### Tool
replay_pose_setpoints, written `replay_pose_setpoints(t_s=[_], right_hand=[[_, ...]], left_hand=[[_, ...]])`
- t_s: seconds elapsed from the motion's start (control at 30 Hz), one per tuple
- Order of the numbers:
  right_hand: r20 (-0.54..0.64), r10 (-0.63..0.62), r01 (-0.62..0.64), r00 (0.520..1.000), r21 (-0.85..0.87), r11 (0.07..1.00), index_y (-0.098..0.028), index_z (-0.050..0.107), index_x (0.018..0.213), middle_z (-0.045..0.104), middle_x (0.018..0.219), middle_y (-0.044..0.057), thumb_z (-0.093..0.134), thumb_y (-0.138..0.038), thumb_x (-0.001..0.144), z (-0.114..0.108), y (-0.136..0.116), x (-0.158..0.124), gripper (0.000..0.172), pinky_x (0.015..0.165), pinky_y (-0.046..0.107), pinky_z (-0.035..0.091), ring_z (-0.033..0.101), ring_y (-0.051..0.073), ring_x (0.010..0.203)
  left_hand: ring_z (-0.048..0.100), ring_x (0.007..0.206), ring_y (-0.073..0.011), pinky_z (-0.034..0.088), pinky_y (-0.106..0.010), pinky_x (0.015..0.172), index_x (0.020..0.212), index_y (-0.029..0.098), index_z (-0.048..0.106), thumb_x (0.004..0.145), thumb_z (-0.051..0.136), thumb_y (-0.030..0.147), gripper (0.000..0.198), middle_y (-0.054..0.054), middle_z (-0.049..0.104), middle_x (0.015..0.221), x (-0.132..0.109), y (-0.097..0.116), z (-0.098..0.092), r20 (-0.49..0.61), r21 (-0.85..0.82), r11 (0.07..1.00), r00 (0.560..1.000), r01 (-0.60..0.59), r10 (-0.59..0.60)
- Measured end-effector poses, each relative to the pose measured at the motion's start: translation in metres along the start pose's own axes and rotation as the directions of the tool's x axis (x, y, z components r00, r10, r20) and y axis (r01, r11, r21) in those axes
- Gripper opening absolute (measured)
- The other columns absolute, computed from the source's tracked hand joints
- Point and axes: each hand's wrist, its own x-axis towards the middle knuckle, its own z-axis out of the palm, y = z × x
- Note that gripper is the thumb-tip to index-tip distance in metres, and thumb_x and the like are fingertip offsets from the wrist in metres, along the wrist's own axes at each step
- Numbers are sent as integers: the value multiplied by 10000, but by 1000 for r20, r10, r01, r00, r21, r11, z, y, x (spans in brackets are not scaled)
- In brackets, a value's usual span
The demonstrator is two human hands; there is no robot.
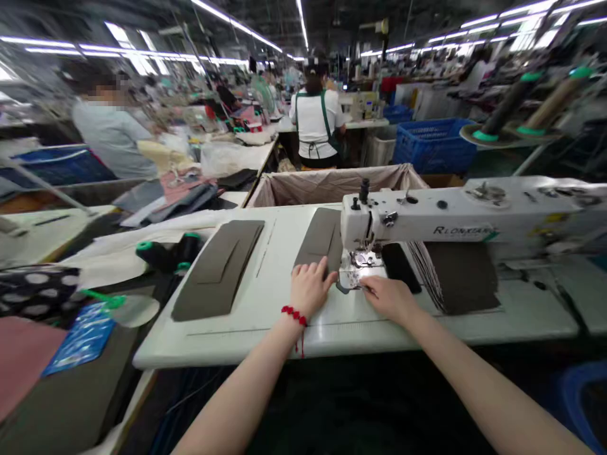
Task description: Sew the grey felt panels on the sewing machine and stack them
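A white sewing machine stands on the pale table. My left hand, with a red bead bracelet on the wrist, lies with fingers curled on the near end of a grey-brown fabric piece that runs away from me beside the needle. My right hand rests just right of the needle plate, its fingers pinched at something small I cannot make out. A stack of the same fabric pieces lies to the left, another stack under the machine arm.
Thread cones and patterned cloth lie at the left. A cloth-lined bin stands behind the table, a blue crate further back. One person in a white top and green apron stands ahead; another sits at the left.
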Motion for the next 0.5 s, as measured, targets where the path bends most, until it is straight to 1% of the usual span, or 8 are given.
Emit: replay_pose_setpoints(t_s=[0.1, 0.17, 0.23, 0.27, 0.37, 0.4, 0.43, 0.5], right_hand=[[-45, 5, -5, 999, 7, 1000, -252, 565, 1288, 618, 1291, 32, 477, -240, 893, -19, 5, -33, 406, 787, 295, 525, 652, 205, 1018], [-49, -11, 12, 999, 13, 1000, -253, 466, 1389, 518, 1405, 48, 471, -193, 870, -16, 9, -67, 523, 790, 287, 525, 652, 193, 1008], [-13, -29, 29, 999, 17, 999, -268, 346, 1466, 412, 1484, 47, 439, -114, 828, 1, 14, -111, 663, 744, 281, 534, 674, 164, 886], [11, -37, 37, 999, 12, 999, -285, 311, 1482, 387, 1497, 41, 426, -92, 808, 13, 16, -135, 710, 709, 285, 537, 675, 152, 808], [48, -16, 13, 999, 62, 998, -285, 293, 1490, 344, 1518, 59, 386, -33, 746, 48, 23, -196, 791, 707, 291, 537, 667, 143, 780], [65, -1, -6, 998, 101, 995, -287, 317, 1479, 373, 1505, 62, 383, -36, 750, 56, 24, -210, 773, 719, 289, 536, 668, 141, 792], [79, 24, -35, 997, 144, 989, -286, 348, 1462, 444, 1462, 65, 385, -51, 770, 61, 25, -219, 732, 728, 284, 534, 670, 142, 805], [95, 111, -130, 989, 233, 964, -277, 447, 1385, 630, 1265, 55, 402, -126, 844, 65, 25, -226, 564, 720, 272, 529, 676, 150, 812]], left_hand=[[568, 989, -302, 364, -461, 907, 1326, 256, 530, 966, 366, 498, 464, -119, 639, 1035, -28, -25, -4, 6, 60, 990, 991, 131, -131], [546, 1055, -323, 377, -486, 915, 1357, 275, 505, 967, 396, 420, 429, -141, 593, 1150, -57, -43, -4, -1, 86, 982, 986, 168, -168], [496, 1176, -324, 372, -495, 975, 1399, 283, 456, 975, 371, 292, 432, -142, 501, 1313, -93, -61, -4, -11, 71, 982, 984, 176, -176], [450, 1248, -319, 354, -492, 1022, 1412, 264, 440, 971, 346, 228, 452, -142, 449, 1375, -110, -69, -4, 0, 42, 988, 989, 150, -150], [275, 1404, -290, 279, -510, 1119, 1442, 264, 376, 936, 288, 104, 538, -93, 314, 1499, -150, -87, -7, 69, -87, 994, 996, 67, -62], [232, 1427, -276, 255, -522, 1136, 1442, 277, 365, 926, 276, 83, 559, -68, 282, 1523, -156, -90, -8, 96, -134, 990, 995, 35, -23], [204, 1440, -261, 234, -530, 1148, 1436, 290, 365, 918, 268, 69, 572, -43, 260, 1538, -157, -92, -10, 121, -180, 984, 992, 0, 22], [193, 1446, -236, 211, -530, 1162, 1410, 301, 391, 907, 261, 54, 575, -10, 252, 1546, -151, -92, -11, 159, -256, 964, 980, -76, 120]])
